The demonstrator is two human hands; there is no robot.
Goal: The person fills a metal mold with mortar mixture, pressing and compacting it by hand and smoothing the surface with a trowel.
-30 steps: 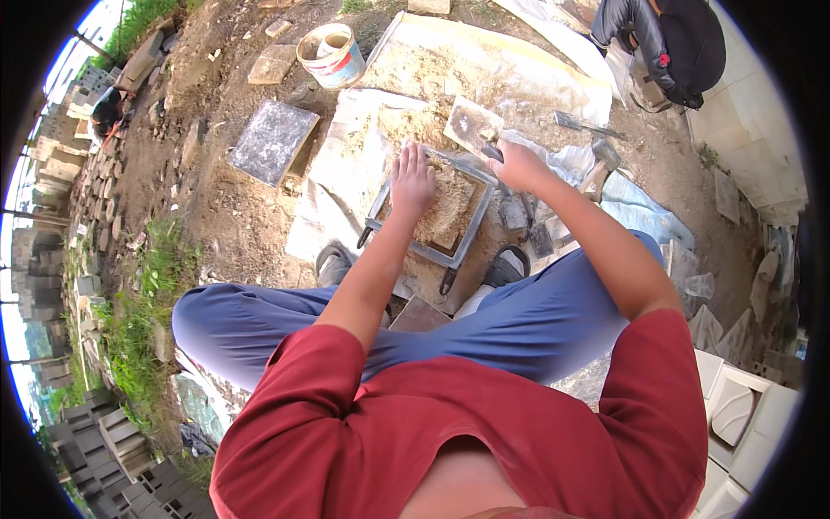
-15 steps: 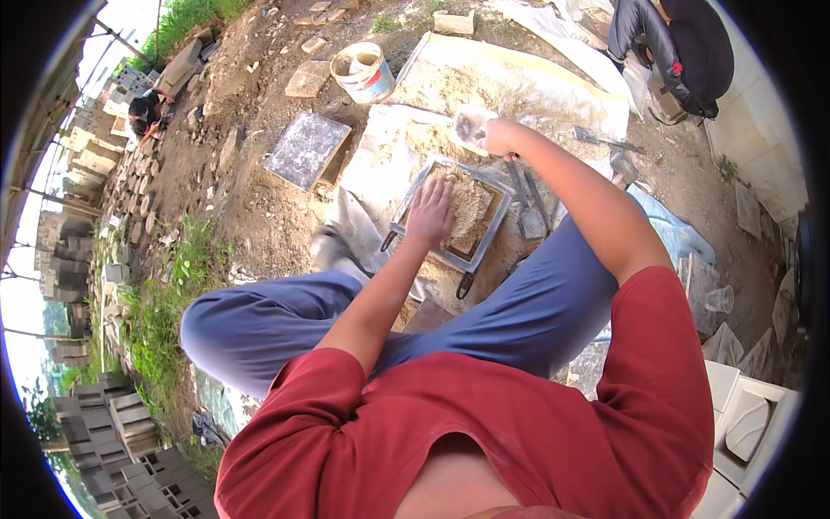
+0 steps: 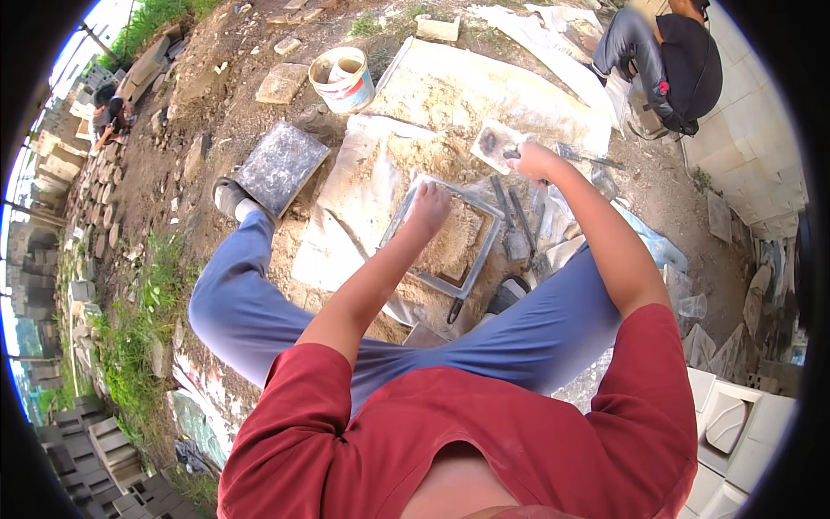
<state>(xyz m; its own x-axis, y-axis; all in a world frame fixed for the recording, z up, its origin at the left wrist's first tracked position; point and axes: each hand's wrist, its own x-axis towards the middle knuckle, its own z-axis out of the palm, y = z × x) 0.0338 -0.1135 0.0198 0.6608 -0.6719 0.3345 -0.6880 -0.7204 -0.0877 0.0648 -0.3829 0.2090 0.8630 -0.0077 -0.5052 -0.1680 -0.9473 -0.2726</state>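
Just beyond legs in loose blue trousers [image 3: 259, 285], find the square, grey, metal-looking frame [image 3: 482, 257], filled with crumbly tan sandy material [image 3: 458, 238]. Over the frame's far left part, note the bare left hand [image 3: 429, 206], fingers curled together; cannot tell whether pinching anything or pressing down. Beyond the frame's far right corner, see the bare right hand [image 3: 538, 164], wrapped around the handle of a flat, rectangular trowel [image 3: 494, 143] with a pale, crusted face. To work well here, probably press evenly into the corners, steady the rim, and draw the trowel flat across, not edge-first.

Around the frame, see white sheeting [image 3: 324, 259], creased and dusted with sand. Right of the frame, note dark, long-handled tools [image 3: 516, 240]; left of the sheeting, a mottled grey square slab [image 3: 281, 169]; farther on, a white bucket with coloured bands [image 3: 353, 97]. Farther off, spot a seated person in black [image 3: 692, 65] beside a pale wall [image 3: 739, 104], and, far left, another person bent low [image 3: 111, 121] near rows of stones [image 3: 108, 186].
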